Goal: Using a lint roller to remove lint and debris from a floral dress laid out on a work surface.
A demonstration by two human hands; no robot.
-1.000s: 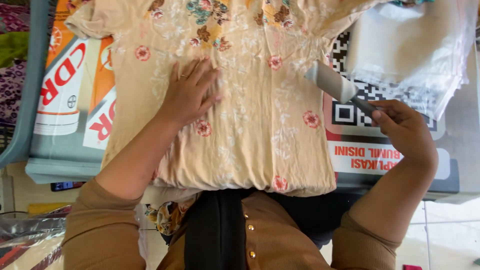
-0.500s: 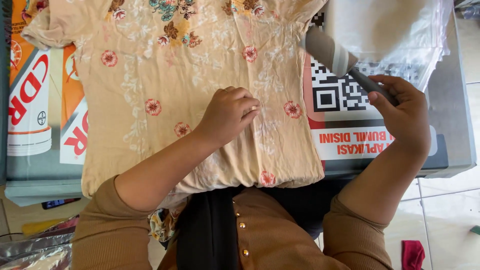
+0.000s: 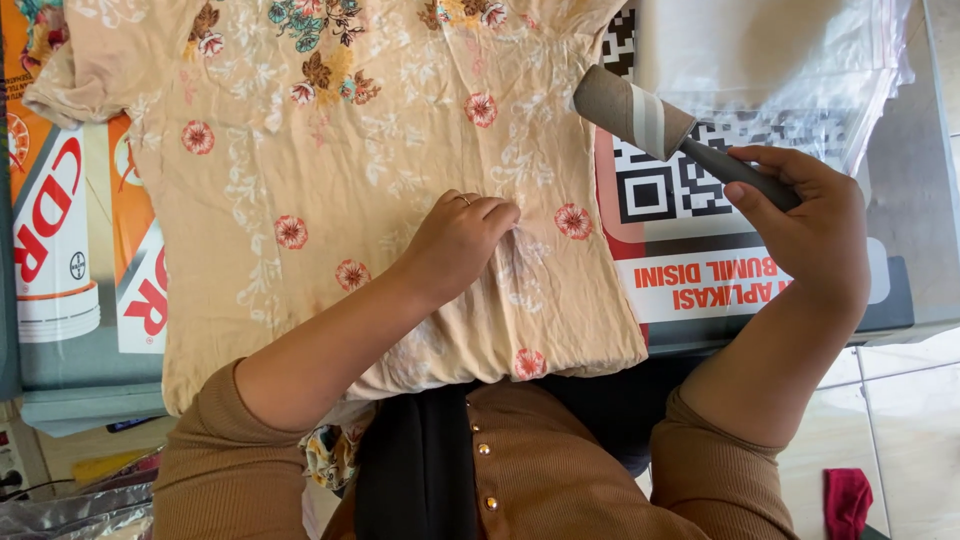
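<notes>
left hand: pinching floral blouse | right hand: gripping lint roller at 2 o'clock | tip: keep fabric taut, roll flat.

left hand pinches the floral blouse; right hand holds a lint roller.

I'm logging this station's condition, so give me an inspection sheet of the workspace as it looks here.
Surface: table covered by printed posters.
Job's things: beige floral garment spread flat, wrinkled; lint roller off the fabric.
Clutter: stack of clear plastic bags, top right.
Grips: left hand bunched on the garment; right hand shut on the roller handle.
Cables: dark cord at lower left.
Surroundings: tiled floor, red cloth on it.
</notes>
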